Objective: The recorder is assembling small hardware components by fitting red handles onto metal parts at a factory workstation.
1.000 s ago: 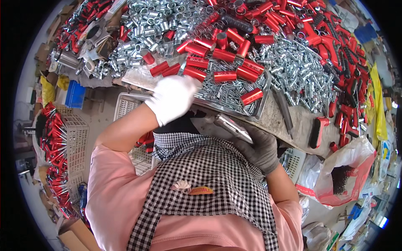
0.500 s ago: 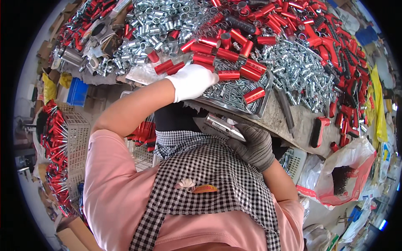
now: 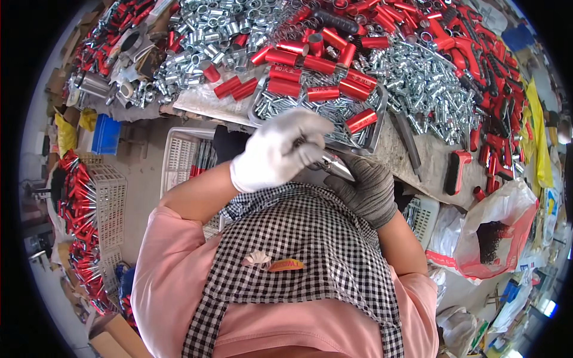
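Observation:
My right hand (image 3: 365, 190), in a grey knit glove, is wrapped round a shiny silver metal piece (image 3: 338, 167) held close to the apron, below the tray's front edge. My left hand (image 3: 280, 149), in a white glove, is at the upper end of that piece and hides part of it. Its fingers curl together, slightly blurred, and what lies between them cannot be made out. Just beyond is a metal tray (image 3: 377, 134) of small silver pins (image 3: 337, 113), with red cylinders (image 3: 323, 93) lying on top.
Silver sleeves (image 3: 209, 30) and small metal fittings (image 3: 433, 89) are heaped on the bench. Red-and-black handles (image 3: 471, 59) pile up at the right. A flat dark bar (image 3: 407, 146) lies by the tray. Crates (image 3: 110, 203) stand at the left, a white sack (image 3: 501, 232) at the right.
My left hand has come back from the red cylinders over the tray to the metal piece in my right hand. My right hand has stayed nearly in place.

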Demonstrator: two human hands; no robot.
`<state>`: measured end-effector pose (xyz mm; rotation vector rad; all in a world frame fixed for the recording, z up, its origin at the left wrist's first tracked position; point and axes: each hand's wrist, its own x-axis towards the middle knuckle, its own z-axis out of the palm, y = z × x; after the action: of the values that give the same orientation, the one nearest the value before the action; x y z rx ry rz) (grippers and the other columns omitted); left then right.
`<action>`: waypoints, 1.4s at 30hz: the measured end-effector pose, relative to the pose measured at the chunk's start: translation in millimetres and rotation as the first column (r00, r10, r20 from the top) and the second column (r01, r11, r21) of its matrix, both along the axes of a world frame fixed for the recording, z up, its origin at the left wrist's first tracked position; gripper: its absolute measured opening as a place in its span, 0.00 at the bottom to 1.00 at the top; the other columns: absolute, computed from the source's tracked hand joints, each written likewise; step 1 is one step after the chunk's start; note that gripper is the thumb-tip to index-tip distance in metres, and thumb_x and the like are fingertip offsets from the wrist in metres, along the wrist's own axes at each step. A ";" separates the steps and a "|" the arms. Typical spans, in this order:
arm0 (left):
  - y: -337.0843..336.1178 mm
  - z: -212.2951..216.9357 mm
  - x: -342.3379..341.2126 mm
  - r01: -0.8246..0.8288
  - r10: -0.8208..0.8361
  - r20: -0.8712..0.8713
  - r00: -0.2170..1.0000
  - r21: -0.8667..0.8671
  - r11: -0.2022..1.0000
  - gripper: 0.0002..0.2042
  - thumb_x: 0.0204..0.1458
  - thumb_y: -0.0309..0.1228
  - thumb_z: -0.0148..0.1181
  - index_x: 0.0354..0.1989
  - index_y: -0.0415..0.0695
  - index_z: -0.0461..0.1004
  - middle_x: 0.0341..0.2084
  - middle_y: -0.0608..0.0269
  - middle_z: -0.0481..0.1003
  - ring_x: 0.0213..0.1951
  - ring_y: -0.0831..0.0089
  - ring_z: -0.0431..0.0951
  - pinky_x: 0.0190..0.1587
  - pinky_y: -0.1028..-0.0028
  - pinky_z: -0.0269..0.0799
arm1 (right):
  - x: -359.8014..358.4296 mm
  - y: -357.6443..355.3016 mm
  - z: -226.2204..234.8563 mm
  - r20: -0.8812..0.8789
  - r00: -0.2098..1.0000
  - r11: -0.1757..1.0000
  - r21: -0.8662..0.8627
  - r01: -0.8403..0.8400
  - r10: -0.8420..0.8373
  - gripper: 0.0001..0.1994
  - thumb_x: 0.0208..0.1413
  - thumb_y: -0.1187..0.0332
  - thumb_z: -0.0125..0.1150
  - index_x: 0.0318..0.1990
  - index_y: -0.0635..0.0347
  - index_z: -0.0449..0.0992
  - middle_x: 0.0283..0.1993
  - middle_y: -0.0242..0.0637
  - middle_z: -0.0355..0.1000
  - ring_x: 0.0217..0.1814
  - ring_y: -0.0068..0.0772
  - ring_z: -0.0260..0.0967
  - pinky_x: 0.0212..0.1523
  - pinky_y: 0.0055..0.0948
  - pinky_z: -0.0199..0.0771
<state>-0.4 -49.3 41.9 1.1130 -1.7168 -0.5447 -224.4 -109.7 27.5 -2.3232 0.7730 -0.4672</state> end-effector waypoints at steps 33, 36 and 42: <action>5.0 28.2 -10.7 0.178 -0.250 0.047 0.967 0.573 0.800 0.22 0.42 0.23 0.64 0.50 0.36 0.73 0.32 0.61 0.73 0.37 0.67 0.78 0.43 0.70 0.75 | -4.5 18.2 -12.0 0.002 0.999 0.935 -0.352 -0.049 0.054 0.25 0.47 0.54 0.70 0.50 0.59 0.75 0.32 0.40 0.76 0.27 0.41 0.75 0.27 0.37 0.75; -7.6 23.7 2.5 0.327 -0.399 -0.136 0.907 0.825 0.460 0.23 0.43 0.30 0.67 0.48 0.32 0.74 0.39 0.56 0.79 0.38 0.76 0.78 0.42 0.75 0.74 | -4.0 24.3 -3.8 0.042 0.991 0.929 -0.356 -0.103 0.126 0.27 0.46 0.54 0.71 0.52 0.59 0.75 0.32 0.39 0.76 0.28 0.40 0.75 0.27 0.37 0.75; 0.2 12.6 -6.6 0.321 -0.434 -0.030 0.900 0.719 0.616 0.19 0.42 0.30 0.68 0.43 0.33 0.77 0.33 0.54 0.81 0.36 0.71 0.80 0.40 0.73 0.75 | -9.7 26.5 -7.9 0.060 0.991 0.931 -0.353 -0.093 0.122 0.31 0.37 0.56 0.76 0.53 0.54 0.77 0.42 0.43 0.79 0.27 0.43 0.77 0.27 0.37 0.77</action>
<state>-7.0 -49.1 54.6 1.3293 -1.9383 -1.5451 -234.1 -83.2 19.6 -2.6389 0.5542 -0.6922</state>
